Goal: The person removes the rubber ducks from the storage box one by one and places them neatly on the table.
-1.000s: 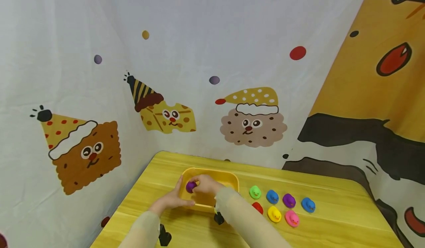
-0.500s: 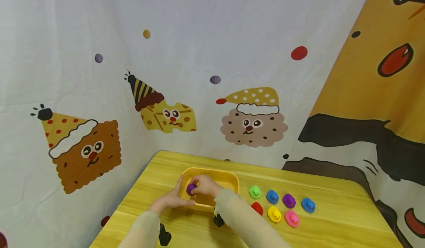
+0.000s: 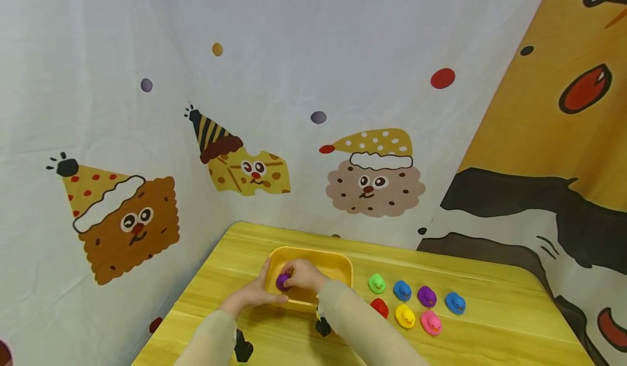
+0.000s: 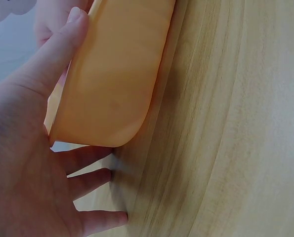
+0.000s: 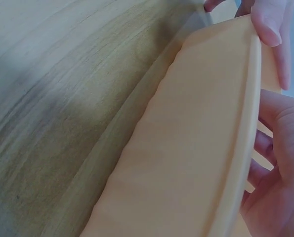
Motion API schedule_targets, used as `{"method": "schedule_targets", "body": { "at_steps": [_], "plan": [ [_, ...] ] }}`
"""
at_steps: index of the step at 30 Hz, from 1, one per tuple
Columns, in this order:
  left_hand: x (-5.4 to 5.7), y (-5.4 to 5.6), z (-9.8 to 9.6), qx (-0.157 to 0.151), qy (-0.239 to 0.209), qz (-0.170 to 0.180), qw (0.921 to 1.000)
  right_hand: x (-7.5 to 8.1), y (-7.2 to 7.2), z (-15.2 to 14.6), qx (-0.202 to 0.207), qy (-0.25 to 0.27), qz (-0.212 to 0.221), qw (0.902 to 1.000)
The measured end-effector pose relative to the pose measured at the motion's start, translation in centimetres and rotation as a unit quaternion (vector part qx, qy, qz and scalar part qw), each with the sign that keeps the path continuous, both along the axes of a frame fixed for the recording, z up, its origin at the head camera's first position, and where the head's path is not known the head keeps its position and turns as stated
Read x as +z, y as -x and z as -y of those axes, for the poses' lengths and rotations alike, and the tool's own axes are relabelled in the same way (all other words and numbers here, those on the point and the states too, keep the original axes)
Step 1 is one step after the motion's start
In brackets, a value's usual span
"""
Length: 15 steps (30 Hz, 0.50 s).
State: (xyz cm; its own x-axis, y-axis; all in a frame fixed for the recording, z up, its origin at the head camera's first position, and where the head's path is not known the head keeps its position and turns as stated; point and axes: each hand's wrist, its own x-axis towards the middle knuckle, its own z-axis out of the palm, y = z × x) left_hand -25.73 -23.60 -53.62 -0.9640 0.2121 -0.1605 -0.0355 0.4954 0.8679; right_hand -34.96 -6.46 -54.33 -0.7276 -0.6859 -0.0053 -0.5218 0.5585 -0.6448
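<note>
A yellow-orange plastic box [image 3: 339, 266] stands on the wooden table. At its left end my left hand [image 3: 254, 293] spans the near corner, with the thumb against the rim on the near side. In the left wrist view, the other fingers [image 4: 90, 181] of that hand are straight and spread beyond the box's end. Inside the box, on the left, my right hand [image 3: 306, 275] pinches a small purple toy [image 3: 282, 282], probably a rubber duck like those outside. The right fingers partly cover it. In the right wrist view the box wall [image 5: 191, 113] hides the toy.
Right of the box lie several rubber ducks: green [image 3: 376, 284], blue [image 3: 403, 290], purple [image 3: 427, 296], another blue [image 3: 455, 303], yellow [image 3: 405, 316] and pink [image 3: 431, 322]. A red toy [image 3: 379, 307] is partly behind the right sleeve. A printed cloth [image 3: 303, 72] hangs behind the table.
My right hand has moved the purple toy slightly toward me inside the box. The left hand and the box have stayed in place.
</note>
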Motion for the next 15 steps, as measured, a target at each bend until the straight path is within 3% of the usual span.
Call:
{"method": "schedule_targets", "body": {
  "at_steps": [10, 15],
  "plan": [
    [0.12, -0.1, 0.0, -0.015, -0.006, -0.015, 0.9998, -0.06, -0.36, -0.13, 0.015, -0.023, -0.024, 0.9994],
    [-0.05, -0.08, 0.17, -0.017, -0.01, -0.02, 0.9996, 0.28, -0.37, -0.08, 0.018, -0.015, -0.008, 0.9997]
  ]
}}
